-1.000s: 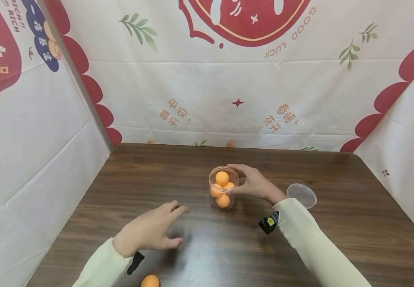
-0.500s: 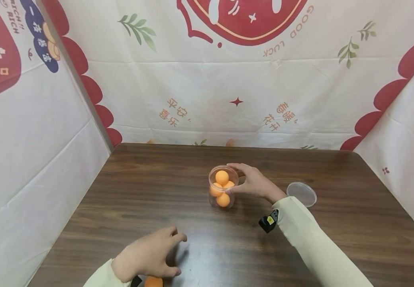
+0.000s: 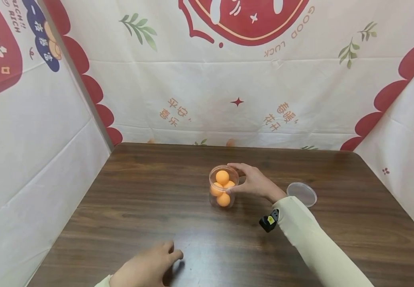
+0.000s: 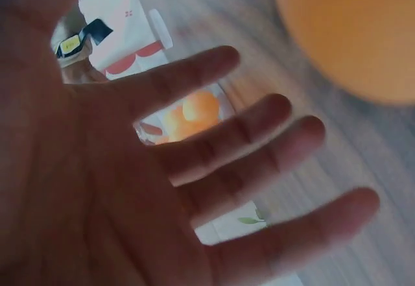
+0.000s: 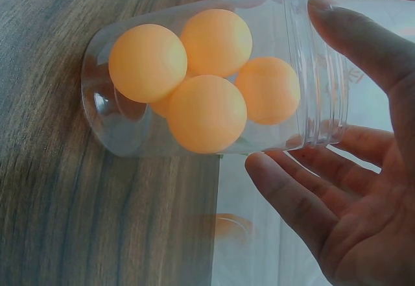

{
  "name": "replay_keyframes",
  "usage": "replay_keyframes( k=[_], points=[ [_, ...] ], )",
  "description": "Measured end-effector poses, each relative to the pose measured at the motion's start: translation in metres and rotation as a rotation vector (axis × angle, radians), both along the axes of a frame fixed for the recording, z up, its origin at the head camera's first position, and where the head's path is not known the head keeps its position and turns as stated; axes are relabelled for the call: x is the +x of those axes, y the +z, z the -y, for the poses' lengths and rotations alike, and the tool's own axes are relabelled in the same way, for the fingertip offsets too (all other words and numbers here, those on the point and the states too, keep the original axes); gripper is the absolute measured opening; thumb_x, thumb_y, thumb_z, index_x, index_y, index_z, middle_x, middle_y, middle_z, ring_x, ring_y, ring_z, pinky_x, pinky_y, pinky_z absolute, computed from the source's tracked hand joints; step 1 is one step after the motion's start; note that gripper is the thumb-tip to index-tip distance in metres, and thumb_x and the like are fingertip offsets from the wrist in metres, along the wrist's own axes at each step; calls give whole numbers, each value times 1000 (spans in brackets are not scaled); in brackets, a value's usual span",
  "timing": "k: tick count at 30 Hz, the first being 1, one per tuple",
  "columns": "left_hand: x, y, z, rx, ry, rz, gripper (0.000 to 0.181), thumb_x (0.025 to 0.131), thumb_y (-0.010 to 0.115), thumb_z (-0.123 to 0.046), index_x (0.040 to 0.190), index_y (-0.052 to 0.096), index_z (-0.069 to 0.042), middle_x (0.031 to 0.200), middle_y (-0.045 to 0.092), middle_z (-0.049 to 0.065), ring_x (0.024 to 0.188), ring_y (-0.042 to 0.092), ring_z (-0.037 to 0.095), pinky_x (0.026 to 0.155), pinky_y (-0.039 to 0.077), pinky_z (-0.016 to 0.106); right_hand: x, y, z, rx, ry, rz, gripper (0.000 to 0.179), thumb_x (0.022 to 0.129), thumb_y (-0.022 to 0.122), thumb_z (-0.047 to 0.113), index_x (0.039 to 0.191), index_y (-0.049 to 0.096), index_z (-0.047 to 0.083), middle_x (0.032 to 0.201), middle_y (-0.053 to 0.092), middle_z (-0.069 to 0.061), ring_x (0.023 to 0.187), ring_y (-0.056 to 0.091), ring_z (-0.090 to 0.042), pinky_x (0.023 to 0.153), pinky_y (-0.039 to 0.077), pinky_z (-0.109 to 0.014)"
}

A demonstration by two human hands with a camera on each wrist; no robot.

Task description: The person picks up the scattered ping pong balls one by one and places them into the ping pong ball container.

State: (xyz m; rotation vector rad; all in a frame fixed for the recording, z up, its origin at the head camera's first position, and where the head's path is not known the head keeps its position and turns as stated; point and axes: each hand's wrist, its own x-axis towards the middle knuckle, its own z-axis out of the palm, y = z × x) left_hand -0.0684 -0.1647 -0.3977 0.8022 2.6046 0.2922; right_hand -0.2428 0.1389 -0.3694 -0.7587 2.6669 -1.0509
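A clear plastic jar (image 3: 212, 200) stands upright on the table, with several orange ping-pong balls (image 5: 207, 114) piled inside. My right hand (image 3: 255, 183) holds it by the threaded rim, thumb on one side and fingers on the other. Low in the head view my left hand (image 3: 144, 266) hovers over the table, fingers spread and holding nothing. Another orange ping-pong ball (image 4: 363, 33) looms close in the left wrist view, beyond the fingertips and apart from them. In the head view that ball is out of sight.
A clear round lid (image 3: 301, 194) lies on the brown wooden table (image 3: 138, 191), to the right of the jar beside the right forearm. Printed white cloth (image 3: 207, 83) hangs behind the table and along both sides.
My left hand has moved down toward the near edge of the head view. The loose ball there has passed out of that view. My right hand and the jar have stayed put.
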Motion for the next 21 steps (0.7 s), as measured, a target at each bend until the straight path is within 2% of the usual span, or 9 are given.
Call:
replay_keyframes(
  k=[3,7,18,21],
  points=[
    [1,-5,0,-45,17,41,40,75,76,-44,105,60,-24,85,43,-9,70,39,7,57,38,25,0,0,0,-1,2,-1,86,74,82,34,143,40,4,135,53,-15,116,57,-31,94,47,-49],
    [1,-11,0,-76,20,30,29,76,77,-27,99,61,-22,83,44,-7,69,39,8,56,39,26,0,-1,0,-4,2,-2,85,74,82,34,143,41,5,134,53,-15,115,57,-31,93,47,-48],
    [1,-21,2,-120,-7,-3,18,79,74,-16,94,64,-20,81,46,-5,66,42,7,55,42,28,1,0,1,-7,0,18,86,74,82,34,143,40,5,135,53,-15,116,57,-31,92,48,-47],
    [1,-22,2,-131,7,23,18,79,74,-15,94,65,-20,82,48,-4,66,44,8,56,44,29,1,0,0,-3,-4,19,86,74,82,34,143,41,5,135,53,-15,116,57,-30,92,48,-47]
  ],
)
